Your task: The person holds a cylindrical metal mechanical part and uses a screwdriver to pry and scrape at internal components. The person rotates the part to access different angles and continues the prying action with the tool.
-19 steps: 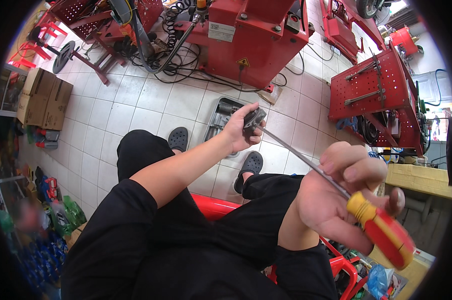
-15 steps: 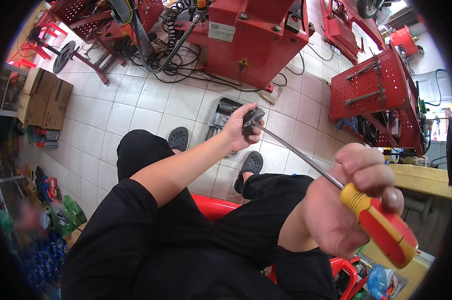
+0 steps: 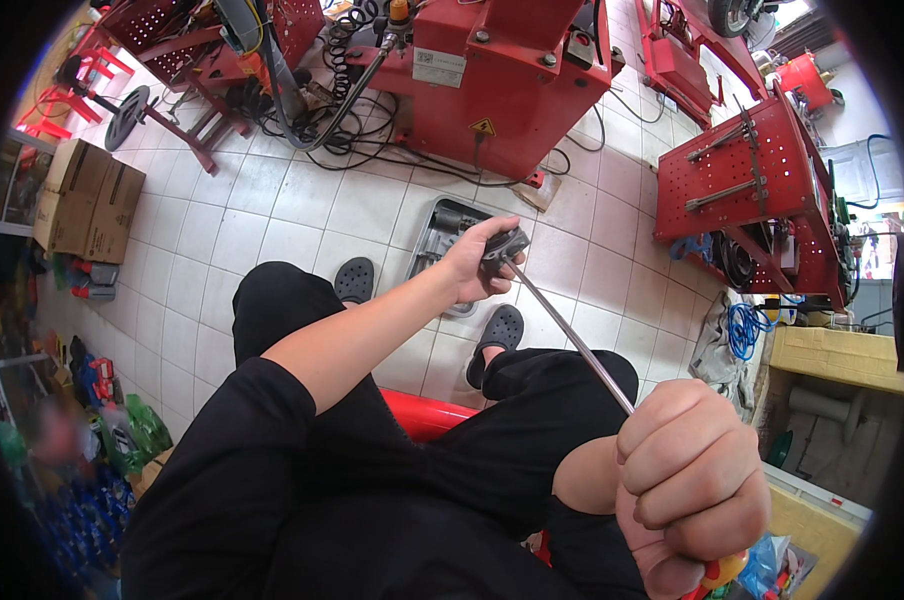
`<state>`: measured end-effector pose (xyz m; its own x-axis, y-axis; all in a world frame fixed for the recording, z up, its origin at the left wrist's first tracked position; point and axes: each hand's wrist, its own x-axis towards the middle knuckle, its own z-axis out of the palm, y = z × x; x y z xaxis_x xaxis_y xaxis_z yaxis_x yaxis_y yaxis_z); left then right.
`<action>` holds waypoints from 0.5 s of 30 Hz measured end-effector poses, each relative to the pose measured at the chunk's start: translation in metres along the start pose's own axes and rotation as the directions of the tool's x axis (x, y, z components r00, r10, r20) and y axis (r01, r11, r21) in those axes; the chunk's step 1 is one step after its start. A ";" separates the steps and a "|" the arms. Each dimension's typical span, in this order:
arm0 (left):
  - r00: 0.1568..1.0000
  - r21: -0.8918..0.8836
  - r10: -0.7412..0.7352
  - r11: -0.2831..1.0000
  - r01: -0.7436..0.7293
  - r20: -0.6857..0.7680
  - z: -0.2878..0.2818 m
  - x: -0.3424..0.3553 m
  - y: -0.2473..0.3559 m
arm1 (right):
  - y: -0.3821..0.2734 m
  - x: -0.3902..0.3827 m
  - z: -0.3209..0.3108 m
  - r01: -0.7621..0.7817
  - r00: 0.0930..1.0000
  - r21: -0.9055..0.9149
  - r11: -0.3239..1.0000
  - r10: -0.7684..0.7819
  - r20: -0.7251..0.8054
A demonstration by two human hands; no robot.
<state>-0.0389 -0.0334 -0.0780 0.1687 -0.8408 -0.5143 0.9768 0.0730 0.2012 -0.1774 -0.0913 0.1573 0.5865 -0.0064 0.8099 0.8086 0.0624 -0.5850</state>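
Observation:
My left hand is closed around a small dark metal part, held over a grey tray with tools in it on the floor. The long steel shaft of a screwdriver runs from that part down to the lower right, its tip at the part. My right hand grips the screwdriver's handle, closed so that only a little of the red and yellow handle shows below the fingers. My knees are bent, and both shoes show on the tiles either side of the tray.
A red machine with hoses and cables stands ahead. A red perforated cart is at right, above blue coiled hose and a yellowish bench. Cardboard boxes and shelves with mixed supplies line the left.
My right hand has turned over and closed around the screwdriver handle, which was lying across loosened, upturned fingers. It has moved slightly down. My left hand and the part are a little lower.

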 end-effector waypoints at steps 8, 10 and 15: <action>0.999 -0.072 0.029 0.997 -0.031 -0.035 0.001 -0.001 0.004 | -0.003 -0.010 0.006 -0.054 0.984 -0.235 0.971 0.012 -0.177; 0.998 -0.052 0.033 0.998 -0.036 -0.048 0.002 0.000 0.004 | 0.000 -0.008 0.010 -0.059 0.968 -0.235 0.970 -0.001 -0.251; 0.999 0.061 0.016 0.998 -0.013 -0.040 0.000 0.001 0.004 | -0.001 0.002 0.000 -0.082 0.996 -0.086 0.993 0.080 -0.028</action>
<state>-0.0345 -0.0337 -0.0777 0.1891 -0.8174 -0.5441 0.9647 0.0511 0.2584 -0.1771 -0.0916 0.1594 0.6506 -0.0297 0.7588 0.7585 -0.0238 -0.6513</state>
